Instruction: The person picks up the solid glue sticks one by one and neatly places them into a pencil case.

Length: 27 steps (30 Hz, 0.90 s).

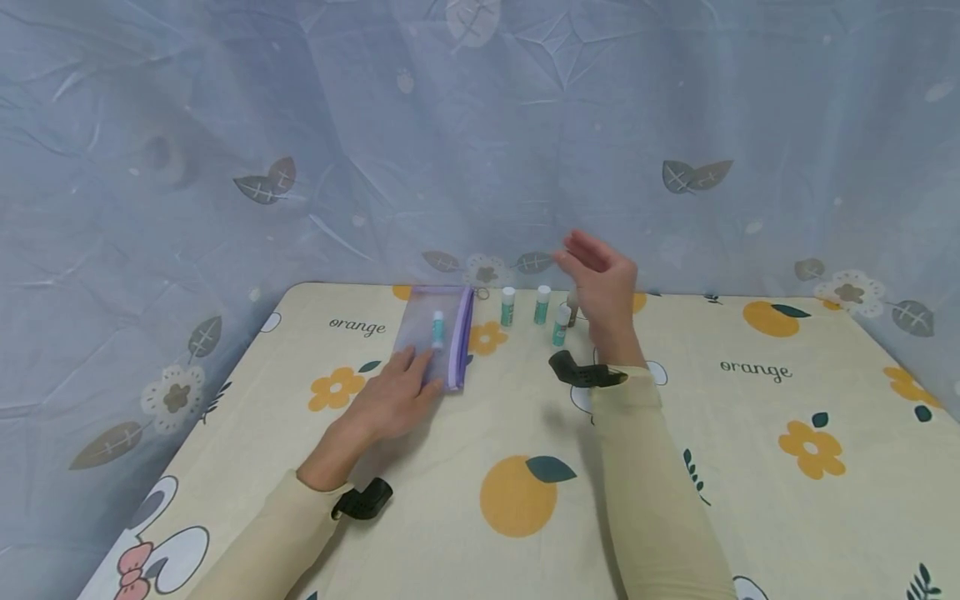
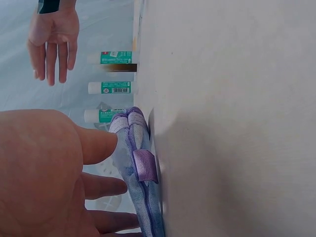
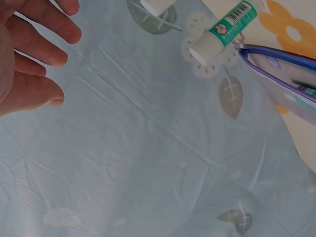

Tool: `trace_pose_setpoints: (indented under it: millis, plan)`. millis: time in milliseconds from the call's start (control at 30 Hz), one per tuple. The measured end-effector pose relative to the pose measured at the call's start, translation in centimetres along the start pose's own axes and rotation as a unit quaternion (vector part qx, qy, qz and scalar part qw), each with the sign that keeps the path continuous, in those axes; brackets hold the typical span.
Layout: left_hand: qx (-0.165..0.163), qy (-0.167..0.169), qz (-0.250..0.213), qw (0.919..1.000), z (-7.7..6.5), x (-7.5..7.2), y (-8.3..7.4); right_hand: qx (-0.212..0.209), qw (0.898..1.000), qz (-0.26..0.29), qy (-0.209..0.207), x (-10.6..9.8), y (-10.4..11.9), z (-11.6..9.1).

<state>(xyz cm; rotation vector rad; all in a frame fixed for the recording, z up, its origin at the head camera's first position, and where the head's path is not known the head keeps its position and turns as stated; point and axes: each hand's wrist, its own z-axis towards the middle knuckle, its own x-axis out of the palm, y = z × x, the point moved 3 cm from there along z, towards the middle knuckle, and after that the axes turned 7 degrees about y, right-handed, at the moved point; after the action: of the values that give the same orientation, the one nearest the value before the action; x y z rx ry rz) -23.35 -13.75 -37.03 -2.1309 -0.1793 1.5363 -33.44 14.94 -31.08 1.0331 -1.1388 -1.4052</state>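
A translucent pouch with purple zip edging (image 1: 463,342) lies left of the middle on the table. One small glue stick (image 1: 438,327) shows through it. My left hand (image 1: 397,396) rests its fingers at the pouch's near end; in the left wrist view these fingers (image 2: 103,186) are extended and spread beside the fabric. Three green glue sticks with white caps, the left one (image 1: 507,307), the middle one (image 1: 542,305) and the front one (image 1: 561,326), stand upright right of the pouch. Raised above and beyond them, my right hand (image 1: 603,279) holds nothing, its fingers loosely extended.
A slim brownish object (image 1: 572,308) stands close behind the front glue stick, partly hidden by it. The patterned tablecloth (image 1: 750,425) stretches to both sides. Right behind the table hangs a bluish sheet (image 1: 480,150) with leaf prints.
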Motion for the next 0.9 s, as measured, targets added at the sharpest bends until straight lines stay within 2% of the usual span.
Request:
trace_pose_setpoints:
  millis: [200,733,900]
  plan:
    - [0.002,0.001,-0.004,1.0000,0.0,0.0,-0.1,-0.013,1.000,-0.004,-0.016,-0.8,0.2,-0.1]
    - [0.005,0.000,-0.002,1.0000,-0.1,0.1,-0.1,0.004,0.999,-0.010,-0.052,-2.5,0.1,0.2]
    - [0.008,-0.006,0.003,0.9999,0.0,0.1,-0.1,0.010,0.998,0.015,-0.059,-2.9,0.0,0.2]
